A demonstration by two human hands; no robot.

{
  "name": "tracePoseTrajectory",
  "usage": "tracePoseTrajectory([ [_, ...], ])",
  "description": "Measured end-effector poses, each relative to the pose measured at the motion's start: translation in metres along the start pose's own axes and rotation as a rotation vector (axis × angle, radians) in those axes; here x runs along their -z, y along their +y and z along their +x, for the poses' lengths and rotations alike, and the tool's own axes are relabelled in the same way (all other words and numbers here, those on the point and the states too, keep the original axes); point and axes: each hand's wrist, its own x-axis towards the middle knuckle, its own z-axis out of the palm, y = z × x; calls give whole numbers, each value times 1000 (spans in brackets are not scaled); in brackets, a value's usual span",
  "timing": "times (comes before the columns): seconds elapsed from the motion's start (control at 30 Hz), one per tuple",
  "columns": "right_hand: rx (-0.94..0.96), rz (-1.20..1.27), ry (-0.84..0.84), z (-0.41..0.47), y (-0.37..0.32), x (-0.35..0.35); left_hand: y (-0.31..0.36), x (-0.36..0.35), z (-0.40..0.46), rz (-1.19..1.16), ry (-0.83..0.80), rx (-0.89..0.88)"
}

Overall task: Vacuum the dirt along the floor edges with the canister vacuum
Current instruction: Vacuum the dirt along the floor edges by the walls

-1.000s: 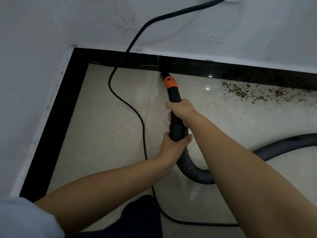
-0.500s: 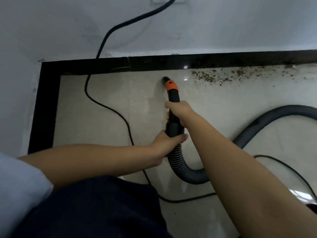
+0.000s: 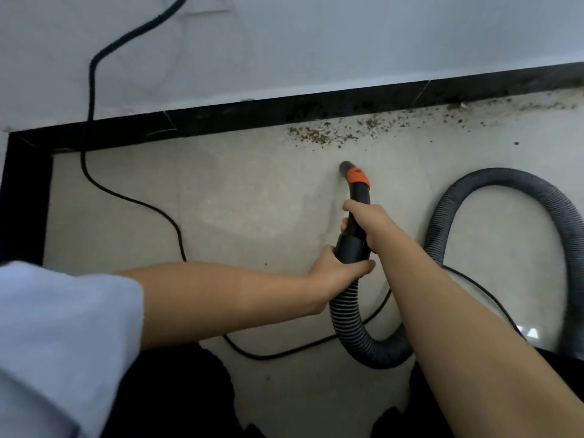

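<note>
Head view: both hands, left hand (image 3: 335,273) and right hand (image 3: 368,221), clamped on the nozzle (image 3: 355,197), have swung it right toward remaining dirt (image 3: 311,135) along the baseboard (image 3: 221,121).

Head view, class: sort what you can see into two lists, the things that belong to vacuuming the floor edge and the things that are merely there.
Belongs to the job:
vacuum nozzle
ribbed hose
left hand and right hand, both gripping the nozzle tube
dirt along the black skirting
power cord

Merely there:
white wall
pale sleeve
</note>
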Motion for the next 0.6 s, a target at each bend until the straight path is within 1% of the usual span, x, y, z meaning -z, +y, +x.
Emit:
tracePoseTrajectory([
  [0.1,27,-7,-21,10,-1,17,-6,-30,3,-150,107,-33],
  [0.17,37,4,-53,15,-3,19,-8,-37,4,-230,165,-45],
  [0.27,37,2,-125,20,-4,13,-16,-40,6,-232,225,-66],
  [0.4,28,-61,-204,24,5,8,-26,-54,8,-203,312,23],
  [0.5,39,-64,-180,27,4,16,-18,-60,11,-184,276,82],
  [0.6,43,16,-117,36,-7,27,2,-56,20,-148,206,107],
])
